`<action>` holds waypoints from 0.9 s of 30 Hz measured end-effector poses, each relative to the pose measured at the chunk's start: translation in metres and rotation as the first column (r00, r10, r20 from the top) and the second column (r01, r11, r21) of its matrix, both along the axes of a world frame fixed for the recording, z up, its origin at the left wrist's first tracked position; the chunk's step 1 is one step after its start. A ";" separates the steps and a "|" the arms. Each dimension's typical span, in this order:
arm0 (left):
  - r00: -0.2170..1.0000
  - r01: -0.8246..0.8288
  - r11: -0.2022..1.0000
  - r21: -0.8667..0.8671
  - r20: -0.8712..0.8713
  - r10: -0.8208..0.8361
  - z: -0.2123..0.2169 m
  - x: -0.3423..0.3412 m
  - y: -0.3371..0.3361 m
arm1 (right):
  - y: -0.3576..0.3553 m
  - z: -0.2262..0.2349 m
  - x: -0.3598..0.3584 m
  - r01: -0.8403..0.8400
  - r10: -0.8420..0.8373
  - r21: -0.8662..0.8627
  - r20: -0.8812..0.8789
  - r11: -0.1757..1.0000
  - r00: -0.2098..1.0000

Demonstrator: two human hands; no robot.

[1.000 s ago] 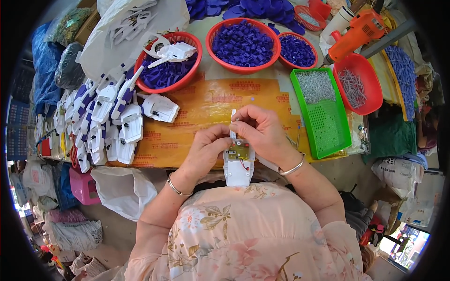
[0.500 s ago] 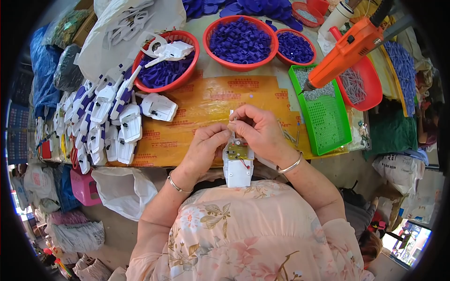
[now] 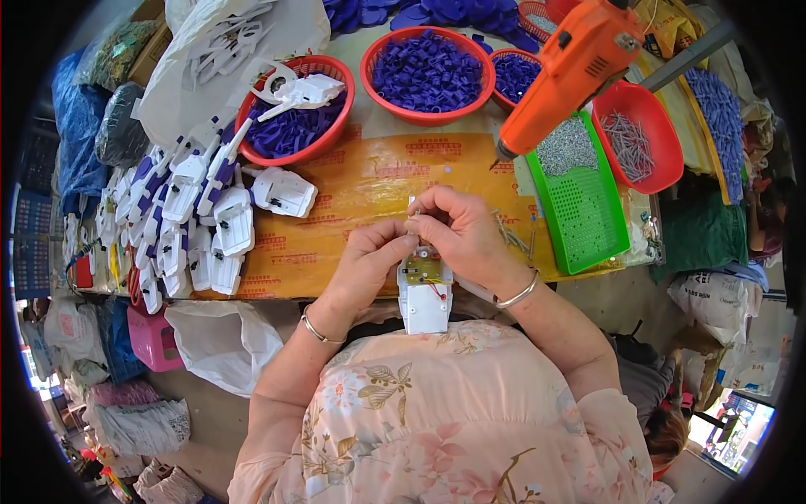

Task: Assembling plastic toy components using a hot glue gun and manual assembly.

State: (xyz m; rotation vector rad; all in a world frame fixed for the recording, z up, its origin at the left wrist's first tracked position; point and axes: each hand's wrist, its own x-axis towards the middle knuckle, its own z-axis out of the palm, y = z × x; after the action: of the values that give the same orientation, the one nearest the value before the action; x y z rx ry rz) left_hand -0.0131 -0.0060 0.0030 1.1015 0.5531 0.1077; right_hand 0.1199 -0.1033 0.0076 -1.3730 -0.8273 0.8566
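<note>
Both hands meet over a white plastic housing [image 3: 425, 304] with a small green circuit board and a red wire inside it, held upright close to my body. My left hand [image 3: 372, 262] grips the housing's upper left side. My right hand [image 3: 457, 235] pinches at the top of the housing, fingers closed on a small part there. An orange electric screwdriver [image 3: 567, 69] hangs above the table just beyond my right hand, tip pointing down to the left.
White-and-blue plastic assemblies [image 3: 189, 210] lie stacked at the left on the yellow table covering [image 3: 353, 181]. Red bowls of blue parts [image 3: 426, 65] stand behind. A green tray with small screws [image 3: 579, 189] and a red bowl of metal pins [image 3: 638, 147] sit to the right. Several bags lie on the floor.
The orange screwdriver has swung down and left from the far right corner toward the middle of the table. My hands stay on the white housing, barely shifted.
</note>
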 end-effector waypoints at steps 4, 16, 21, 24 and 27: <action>1.000 0.015 0.999 0.043 0.022 -0.016 -0.010 -0.001 0.003 | 0.001 -0.003 -0.002 0.019 -0.019 0.009 0.011 1.000 1.000; 0.999 0.029 0.998 -0.059 0.022 -0.028 -0.012 -0.003 0.009 | 0.000 -0.013 -0.001 0.024 -0.038 0.054 0.278 0.998 0.960; 0.999 0.035 0.997 -0.066 0.035 -0.033 -0.013 -0.004 0.013 | 0.002 -0.012 -0.001 0.005 -0.011 0.026 0.247 1.000 0.969; 0.999 0.006 0.996 -0.084 0.035 -0.003 -0.012 -0.003 0.011 | 0.003 -0.012 -0.001 -0.008 0.003 0.023 0.232 1.000 0.973; 0.999 0.029 0.998 -0.059 0.045 -0.026 -0.017 -0.004 0.014 | 0.003 -0.012 0.000 -0.013 0.007 0.029 0.222 0.999 0.975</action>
State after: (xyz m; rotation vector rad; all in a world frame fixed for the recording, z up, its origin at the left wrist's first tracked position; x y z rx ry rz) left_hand -0.0169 0.0079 -0.0135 1.0461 0.4988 0.0907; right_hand 0.1195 -0.1000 -0.0043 -1.4564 -1.0156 0.7030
